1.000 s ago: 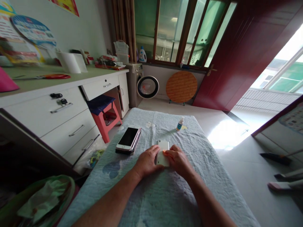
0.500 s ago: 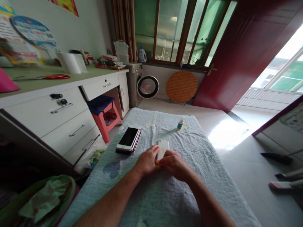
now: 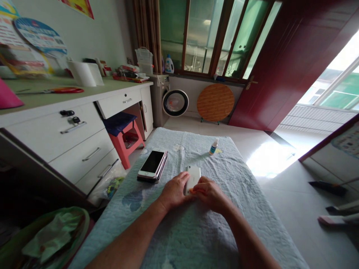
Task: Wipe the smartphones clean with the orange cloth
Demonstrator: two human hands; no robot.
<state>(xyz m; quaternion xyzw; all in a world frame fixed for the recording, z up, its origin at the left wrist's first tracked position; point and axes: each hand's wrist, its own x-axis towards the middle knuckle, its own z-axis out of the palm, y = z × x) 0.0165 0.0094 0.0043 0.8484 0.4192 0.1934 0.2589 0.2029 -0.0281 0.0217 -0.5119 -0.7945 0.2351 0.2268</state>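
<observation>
Cloth-covered bench (image 3: 241, 186): white phone (image 3: 194, 173) is gripped by the left hand (image 3: 174, 191); orange piece (image 3: 192, 191) is pinched in the right hand (image 3: 210, 194); wiping appears under way, completion not shown.

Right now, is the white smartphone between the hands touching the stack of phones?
Apart: the head view shows a strip of bare blue cloth between the white smartphone and the stack of phones.

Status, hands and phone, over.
Left hand on white smartphone, face-down. Right hand pinching orange piece against it. Spray bottle beyond, out of the way.
</observation>
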